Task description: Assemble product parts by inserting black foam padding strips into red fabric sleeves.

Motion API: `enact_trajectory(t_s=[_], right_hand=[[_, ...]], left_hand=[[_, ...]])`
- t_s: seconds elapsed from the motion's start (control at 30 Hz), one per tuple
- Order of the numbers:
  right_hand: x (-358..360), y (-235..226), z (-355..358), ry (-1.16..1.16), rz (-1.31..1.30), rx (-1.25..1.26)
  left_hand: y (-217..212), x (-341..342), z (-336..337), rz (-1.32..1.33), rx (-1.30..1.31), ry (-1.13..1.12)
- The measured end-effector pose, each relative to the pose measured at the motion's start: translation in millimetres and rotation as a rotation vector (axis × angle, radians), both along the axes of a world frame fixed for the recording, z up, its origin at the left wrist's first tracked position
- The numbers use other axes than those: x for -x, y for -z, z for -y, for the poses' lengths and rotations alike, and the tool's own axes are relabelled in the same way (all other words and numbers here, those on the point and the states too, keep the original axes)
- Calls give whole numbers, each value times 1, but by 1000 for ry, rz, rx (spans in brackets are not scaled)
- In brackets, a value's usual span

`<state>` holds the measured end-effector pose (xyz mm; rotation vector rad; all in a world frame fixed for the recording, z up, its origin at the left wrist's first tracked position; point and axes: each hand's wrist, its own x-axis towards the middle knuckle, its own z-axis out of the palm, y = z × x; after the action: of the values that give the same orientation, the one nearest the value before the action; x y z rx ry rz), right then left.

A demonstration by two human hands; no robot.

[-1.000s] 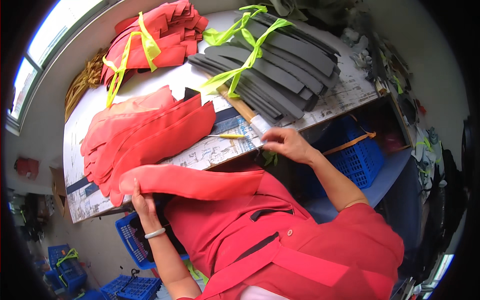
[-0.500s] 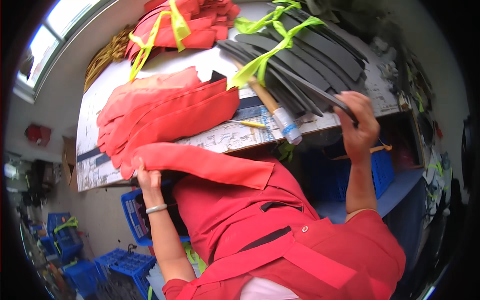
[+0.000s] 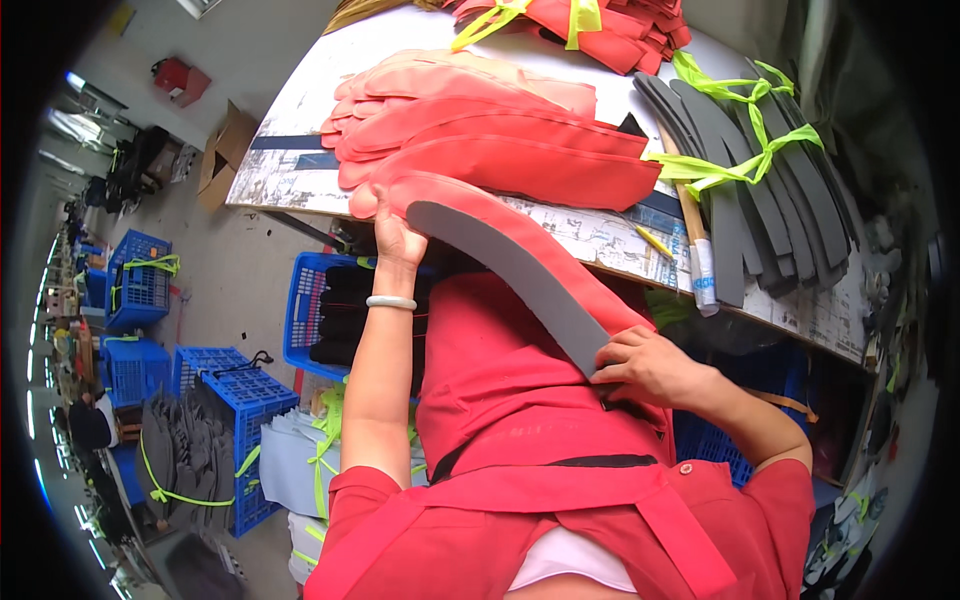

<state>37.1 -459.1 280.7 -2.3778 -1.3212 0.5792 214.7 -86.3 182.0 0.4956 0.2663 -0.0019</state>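
Note:
My left hand (image 3: 398, 240), a pale bangle at its wrist, pinches the rounded end of a long curved red fabric piece (image 3: 548, 247) at the table edge. Over this piece lies a curved dark grey strip (image 3: 528, 283), leaving a red margin along its upper side. At the other end my right hand (image 3: 648, 366) has its fingers closed on the grey strip, against the end of the red piece; the thumb is mostly hidden. Just beyond, a fanned stack of red pieces (image 3: 500, 135) rests on the table.
On the worn white table (image 3: 290, 185) lie a bundle of grey strips (image 3: 765, 180) tied with lime ribbon, a tied red bundle (image 3: 620, 30), a wooden stick with a wrapped end (image 3: 703, 270) and a yellow pen (image 3: 654, 241). Blue crates (image 3: 250, 400) stand at lower left.
My right hand has brought a grey strip from the tied bundle down onto the red piece. My left hand still holds the red piece's rounded end. The view has swung left.

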Motion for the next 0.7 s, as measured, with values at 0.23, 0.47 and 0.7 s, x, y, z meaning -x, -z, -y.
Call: enact_trajectory(t_s=[0.23,0.47,0.7], right_hand=[[-72,-24,-80,361,201,-284],[-114,-13,-168,374,-154,-526],[-144,-95,-163,207,-752,-241]], left_hand=[[-46,40,43,178,-663,-351],[-83,86,25,228,-468,-255],[-99,107,26,187,-505,-259]])
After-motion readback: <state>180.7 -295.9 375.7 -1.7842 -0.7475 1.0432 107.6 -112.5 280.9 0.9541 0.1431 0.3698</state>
